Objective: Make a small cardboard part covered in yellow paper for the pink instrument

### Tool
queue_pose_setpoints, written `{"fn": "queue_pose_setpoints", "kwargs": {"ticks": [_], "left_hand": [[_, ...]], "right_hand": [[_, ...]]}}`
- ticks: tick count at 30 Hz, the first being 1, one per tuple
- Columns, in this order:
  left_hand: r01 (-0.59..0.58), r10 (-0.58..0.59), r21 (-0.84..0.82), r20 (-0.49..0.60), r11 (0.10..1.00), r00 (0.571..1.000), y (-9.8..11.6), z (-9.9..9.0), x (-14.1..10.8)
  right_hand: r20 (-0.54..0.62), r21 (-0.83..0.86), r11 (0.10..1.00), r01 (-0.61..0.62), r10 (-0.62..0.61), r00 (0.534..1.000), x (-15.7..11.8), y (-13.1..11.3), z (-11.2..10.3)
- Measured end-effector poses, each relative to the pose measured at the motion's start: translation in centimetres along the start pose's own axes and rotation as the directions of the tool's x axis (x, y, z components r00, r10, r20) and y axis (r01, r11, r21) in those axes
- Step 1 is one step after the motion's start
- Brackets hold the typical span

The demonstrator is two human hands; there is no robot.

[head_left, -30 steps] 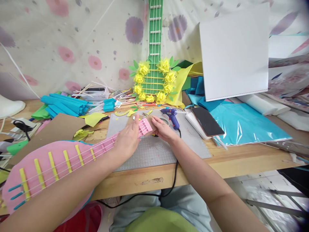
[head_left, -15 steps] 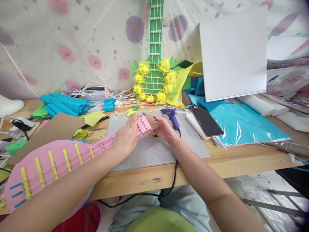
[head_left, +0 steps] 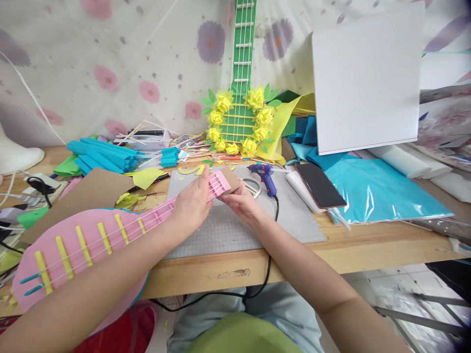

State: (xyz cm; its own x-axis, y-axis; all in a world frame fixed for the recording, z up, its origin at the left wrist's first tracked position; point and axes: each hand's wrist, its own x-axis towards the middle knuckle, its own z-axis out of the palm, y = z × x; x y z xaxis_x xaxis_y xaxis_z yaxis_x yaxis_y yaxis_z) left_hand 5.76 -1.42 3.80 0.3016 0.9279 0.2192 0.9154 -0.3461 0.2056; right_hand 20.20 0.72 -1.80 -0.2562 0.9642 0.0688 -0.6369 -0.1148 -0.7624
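On the left, your pink guitar (head_left: 78,257) slants across the near edge of the counter (head_left: 375,245), neck (head_left: 164,212) pointing right and far. Your left hand (head_left: 193,203) grips that neck; your right hand (head_left: 242,201) grasps the cardboard tip (head_left: 230,180) over the mat (head_left: 228,230). Farther right lie the glue gun (head_left: 267,180) and phone (head_left: 321,185).

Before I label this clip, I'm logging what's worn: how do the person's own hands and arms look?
The left hand and right hand are bare, with no gloves; no sleeve, watch or bracelet shows on either forearm.
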Motion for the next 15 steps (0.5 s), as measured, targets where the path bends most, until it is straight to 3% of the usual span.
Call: {"fn": "queue_pose_setpoints", "kwargs": {"ticks": [8, 15], "left_hand": [[-0.004, 0.004, 0.015, -0.001, 1.0, 1.0, 0.2, -0.1, -0.1], [-0.016, 0.017, 0.041, -0.023, 0.999, 1.0, 0.2, 0.1, -0.2]], "right_hand": [[-0.175, -0.037, 0.997, 0.075, -0.08, 0.981, 0.2, 1.2, 0.8], [-0.21, -0.083, 0.993, 0.085, -0.101, 0.972, 0.4, 1.4, 0.5]]}}
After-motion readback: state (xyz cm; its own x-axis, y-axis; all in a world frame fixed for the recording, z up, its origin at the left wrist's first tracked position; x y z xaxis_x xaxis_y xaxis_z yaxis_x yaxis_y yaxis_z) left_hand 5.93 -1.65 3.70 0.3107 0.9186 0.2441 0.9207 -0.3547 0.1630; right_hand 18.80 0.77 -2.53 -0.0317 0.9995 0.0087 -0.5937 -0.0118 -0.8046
